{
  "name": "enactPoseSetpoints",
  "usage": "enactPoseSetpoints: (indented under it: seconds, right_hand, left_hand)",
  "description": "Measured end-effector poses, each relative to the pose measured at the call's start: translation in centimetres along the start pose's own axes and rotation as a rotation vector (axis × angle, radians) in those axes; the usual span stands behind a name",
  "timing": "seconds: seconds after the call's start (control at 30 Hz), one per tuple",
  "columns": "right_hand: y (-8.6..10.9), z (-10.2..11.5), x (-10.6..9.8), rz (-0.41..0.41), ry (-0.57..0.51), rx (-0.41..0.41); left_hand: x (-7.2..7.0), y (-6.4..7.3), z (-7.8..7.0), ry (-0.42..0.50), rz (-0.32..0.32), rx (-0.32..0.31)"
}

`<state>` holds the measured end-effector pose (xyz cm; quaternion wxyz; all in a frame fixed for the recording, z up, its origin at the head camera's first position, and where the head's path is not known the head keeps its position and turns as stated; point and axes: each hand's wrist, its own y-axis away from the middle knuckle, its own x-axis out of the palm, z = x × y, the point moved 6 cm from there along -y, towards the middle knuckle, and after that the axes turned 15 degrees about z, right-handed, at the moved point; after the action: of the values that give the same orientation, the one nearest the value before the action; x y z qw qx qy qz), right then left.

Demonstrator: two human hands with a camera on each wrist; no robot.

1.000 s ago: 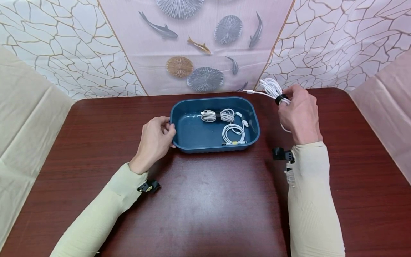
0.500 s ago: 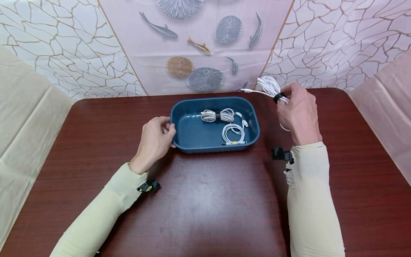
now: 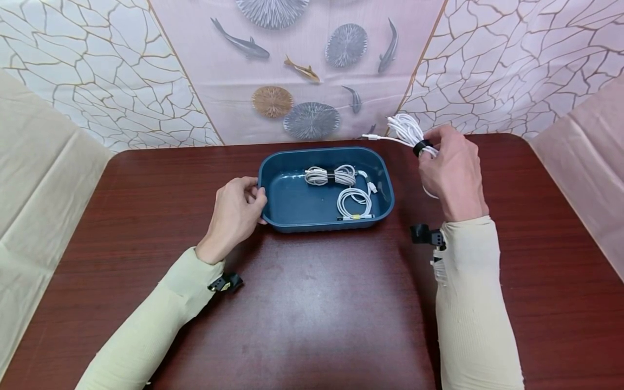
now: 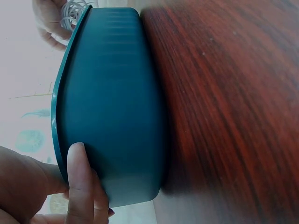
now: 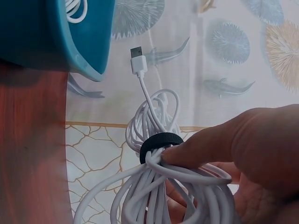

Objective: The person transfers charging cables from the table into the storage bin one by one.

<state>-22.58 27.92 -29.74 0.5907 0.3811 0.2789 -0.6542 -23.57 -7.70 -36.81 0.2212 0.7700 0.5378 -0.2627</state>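
Observation:
My left hand (image 3: pixel 236 214) grips the left end of a blue plastic bin (image 3: pixel 302 224), its fingers and thumb on the rim. The same bin (image 4: pixel 112 102) fills much of the left wrist view. Inside lie a greyish-white cable bundle (image 3: pixel 319 176) with a black tie and a smaller coiled white cable (image 3: pixel 339 203) with a yellow band. Off the bin's right end, my right hand (image 3: pixel 453 168) holds a thick bundled white USB cable (image 3: pixel 405 128) in the air. In the right wrist view the thumb presses by its black strap (image 5: pixel 161 140), and a USB plug (image 5: pixel 138 63) sticks out.
The bin stands near the back edge of a dark red wooden table (image 3: pixel 312 303). Close behind rises a patterned cloth backdrop (image 3: pixel 312 65) with printed fish. Pale cloth side panels (image 3: pixel 29 189) flank the table.
My right hand has drifted slightly left and up with the white USB cable, nearer the bin. The left hand and the bin have stayed in place.

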Motion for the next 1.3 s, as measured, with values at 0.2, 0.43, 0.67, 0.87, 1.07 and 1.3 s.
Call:
enactPoseSetpoints:
  seconds: [0.2,0.43,0.67,0.87,1.07,1.3]
  right_hand:
    - [0.1,0.3,0.0,-0.001,-0.004,-0.015]
    - [0.1,0.6,0.1,-0.001,-0.003,-0.030]
    - [0.3,0.8,0.1,0.015,-0.009,-0.030]
    - [0.3,1.1,0.1,0.022,-0.012,-0.037]
    - [0.4,1.3,0.2,0.028,-0.013,-0.041]
    - [0.5,1.7,0.5,0.022,-0.002,-0.061]
  left_hand:
    - [0.0,0.0,0.0,0.008,-0.003,0.000]
    - [0.0,0.0,0.0,-0.005,-0.018,0.015]
    - [0.0,0.0,0.0,-0.002,-0.016,0.018]
    - [0.0,0.0,0.0,-0.002,-0.016,0.016]
    - [0.0,-0.1,0.0,-0.001,-0.017,0.014]
    - [0.1,0.0,0.0,0.002,-0.013,0.007]
